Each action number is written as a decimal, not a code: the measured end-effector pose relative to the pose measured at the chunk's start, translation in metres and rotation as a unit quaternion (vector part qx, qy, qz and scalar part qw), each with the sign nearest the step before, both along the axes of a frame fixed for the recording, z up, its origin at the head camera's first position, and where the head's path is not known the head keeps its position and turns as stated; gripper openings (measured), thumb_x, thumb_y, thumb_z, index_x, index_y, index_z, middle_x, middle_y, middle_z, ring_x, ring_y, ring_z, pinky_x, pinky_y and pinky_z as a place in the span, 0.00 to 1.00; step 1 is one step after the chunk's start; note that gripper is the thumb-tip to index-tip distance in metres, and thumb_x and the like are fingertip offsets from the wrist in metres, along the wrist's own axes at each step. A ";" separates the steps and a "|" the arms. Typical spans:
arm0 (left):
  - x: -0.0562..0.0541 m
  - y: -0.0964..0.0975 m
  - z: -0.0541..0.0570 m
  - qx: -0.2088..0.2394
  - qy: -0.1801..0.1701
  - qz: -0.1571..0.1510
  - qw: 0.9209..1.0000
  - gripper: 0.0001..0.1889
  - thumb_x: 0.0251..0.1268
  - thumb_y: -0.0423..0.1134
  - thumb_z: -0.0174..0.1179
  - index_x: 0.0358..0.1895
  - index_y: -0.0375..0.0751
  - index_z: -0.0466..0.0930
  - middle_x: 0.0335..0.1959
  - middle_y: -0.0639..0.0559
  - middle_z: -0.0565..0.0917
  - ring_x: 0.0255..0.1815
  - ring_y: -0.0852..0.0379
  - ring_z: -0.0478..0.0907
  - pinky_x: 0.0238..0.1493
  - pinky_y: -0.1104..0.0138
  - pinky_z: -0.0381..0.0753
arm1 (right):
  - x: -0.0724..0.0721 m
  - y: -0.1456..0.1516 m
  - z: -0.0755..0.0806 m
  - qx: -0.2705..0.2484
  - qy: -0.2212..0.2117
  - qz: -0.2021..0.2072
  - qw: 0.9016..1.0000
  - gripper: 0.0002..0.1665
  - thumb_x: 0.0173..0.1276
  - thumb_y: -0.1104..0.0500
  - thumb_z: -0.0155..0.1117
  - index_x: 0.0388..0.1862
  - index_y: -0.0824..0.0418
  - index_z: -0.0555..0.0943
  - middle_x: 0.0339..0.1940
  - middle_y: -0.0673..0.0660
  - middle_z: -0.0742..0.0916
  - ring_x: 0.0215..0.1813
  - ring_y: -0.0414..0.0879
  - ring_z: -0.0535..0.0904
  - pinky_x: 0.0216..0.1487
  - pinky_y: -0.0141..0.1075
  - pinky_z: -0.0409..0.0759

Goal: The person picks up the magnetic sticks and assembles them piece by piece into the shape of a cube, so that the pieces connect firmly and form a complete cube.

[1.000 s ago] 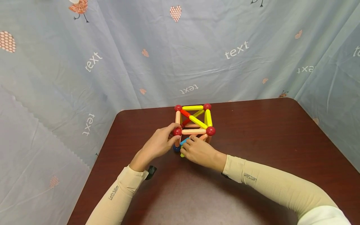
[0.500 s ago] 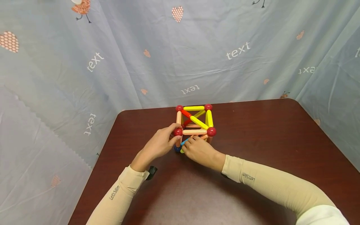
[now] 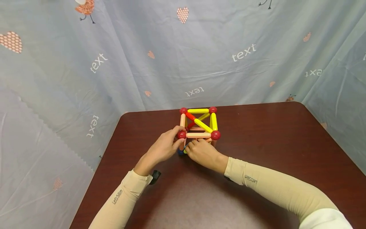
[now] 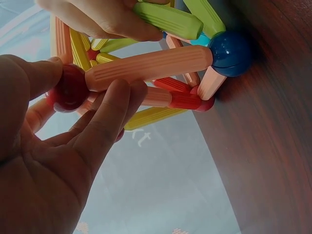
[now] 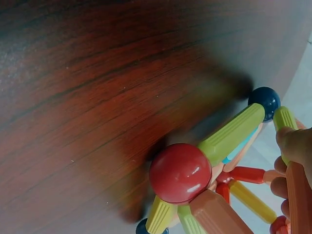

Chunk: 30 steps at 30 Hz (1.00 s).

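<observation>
A cube frame of magnetic sticks and balls stands on the table, its yellow diagonal stick [image 3: 203, 125] crossing the top. My left hand [image 3: 161, 146] holds the red ball [image 3: 181, 135] at its near left top corner, thumb and fingers about it, as the left wrist view also shows. At the cube's front, my right hand [image 3: 204, 153] pinches a light green stick [image 4: 168, 20]. One end of that stick lies close to the dark blue ball [image 4: 230, 53] at the bottom corner; whether they touch I cannot tell. Another green stick [image 5: 233, 132] joins this ball along the bottom.
The dark brown table [image 3: 271, 152] reaches around the cube on every side. Behind it hangs a grey-blue printed curtain [image 3: 171, 63]. A second red ball [image 3: 215, 135] forms the near right top corner.
My right hand has shifted slightly, and the green stick's end has come up nearer the dark blue ball. The blue stick behind is now mostly covered. My left hand keeps its hold.
</observation>
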State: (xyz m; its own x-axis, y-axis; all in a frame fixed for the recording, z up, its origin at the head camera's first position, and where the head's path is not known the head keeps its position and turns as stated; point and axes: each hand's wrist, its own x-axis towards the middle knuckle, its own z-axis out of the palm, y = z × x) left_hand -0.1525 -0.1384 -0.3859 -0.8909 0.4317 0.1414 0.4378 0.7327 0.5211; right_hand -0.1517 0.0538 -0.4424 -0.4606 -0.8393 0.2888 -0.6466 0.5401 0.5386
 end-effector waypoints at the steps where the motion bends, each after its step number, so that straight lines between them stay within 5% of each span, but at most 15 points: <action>1: 0.000 0.000 0.000 0.001 -0.001 0.000 1.000 0.18 0.73 0.37 0.62 0.63 0.45 0.73 0.41 0.49 0.84 0.34 0.55 0.79 0.36 0.66 0.78 | 0.000 0.000 0.000 0.000 0.002 -0.001 1.000 0.08 0.70 0.51 0.70 0.42 0.53 0.86 0.36 0.49 0.89 0.41 0.42 0.85 0.42 0.35 0.79; 30: 0.003 -0.012 0.002 0.006 -0.015 0.009 1.000 0.19 0.74 0.39 0.61 0.65 0.45 0.71 0.40 0.49 0.82 0.31 0.56 0.74 0.32 0.67 0.76 | -0.005 -0.008 -0.005 0.002 0.030 -0.004 1.000 0.14 0.69 0.53 0.71 0.50 0.55 0.86 0.34 0.50 0.88 0.38 0.43 0.85 0.43 0.34 0.85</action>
State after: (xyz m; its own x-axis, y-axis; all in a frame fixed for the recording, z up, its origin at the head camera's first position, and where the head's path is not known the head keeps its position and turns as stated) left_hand -0.1498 -0.1500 -0.3841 -0.9024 0.4138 0.1201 0.4089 0.7345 0.5417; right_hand -0.1565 0.0456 -0.4475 -0.4499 -0.8367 0.3124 -0.6089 0.5432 0.5781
